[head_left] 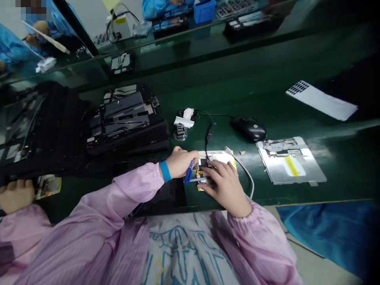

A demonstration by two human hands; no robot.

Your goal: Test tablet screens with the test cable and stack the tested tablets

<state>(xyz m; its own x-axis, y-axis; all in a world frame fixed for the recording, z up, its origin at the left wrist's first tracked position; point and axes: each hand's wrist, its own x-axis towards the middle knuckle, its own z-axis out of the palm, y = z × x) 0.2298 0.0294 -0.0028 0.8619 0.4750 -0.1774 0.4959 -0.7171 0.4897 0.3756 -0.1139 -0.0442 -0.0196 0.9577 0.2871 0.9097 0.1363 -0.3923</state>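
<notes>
My left hand (181, 163), a blue band at its wrist, is closed around a blue pen-like tool (189, 174) that points down at the left side of a small electronic assembly (221, 155). Silver surfaces, yellow tape edges and a circuit board strip make up this assembly, which lies flat on the bench. My right hand (225, 184) rests over it with fingers spread, the fingertips touching its middle and hiding part of it. A black cable (207, 148) runs down to the assembly by those fingertips. Beside the right wrist curves a white cable (251, 180).
Stacks of black device housings (127, 134) stand at left. Behind the assembly are a metal tally counter (180, 130) and a black mouse (249, 128). A silver panel (285, 166) and a label sheet (322, 101) lie right. A co-worker's hand (18, 196) is at far left.
</notes>
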